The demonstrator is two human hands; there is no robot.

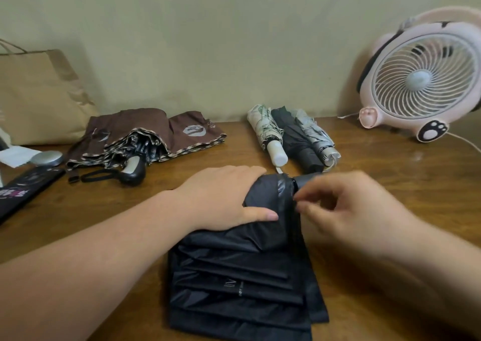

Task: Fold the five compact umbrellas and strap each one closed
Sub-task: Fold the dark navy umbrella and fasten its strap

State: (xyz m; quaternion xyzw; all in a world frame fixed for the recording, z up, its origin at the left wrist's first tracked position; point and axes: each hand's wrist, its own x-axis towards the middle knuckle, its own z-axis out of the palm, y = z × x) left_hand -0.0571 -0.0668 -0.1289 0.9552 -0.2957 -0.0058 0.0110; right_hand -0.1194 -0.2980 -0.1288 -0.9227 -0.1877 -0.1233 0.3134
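The table [390, 174] carries five umbrellas. One black umbrella [242, 283] lies pleated at the near edge, its pale lettering too small to read. Behind it to the left sprawls one loose brown umbrella [145, 127]. Straight behind it lie three rolled umbrellas [296, 137]. The left hand [221, 197] curls over its top, gripping. The right hand [346, 210] pinches its fabric edge.

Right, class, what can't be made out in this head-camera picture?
Head view: the handle of the black fabric umbrella, mostly hidden by the right hand.
Head view: whether the right hand's fingertips pinch anything, blurred.
Head view: the flat black printed box, cut off by the left edge.
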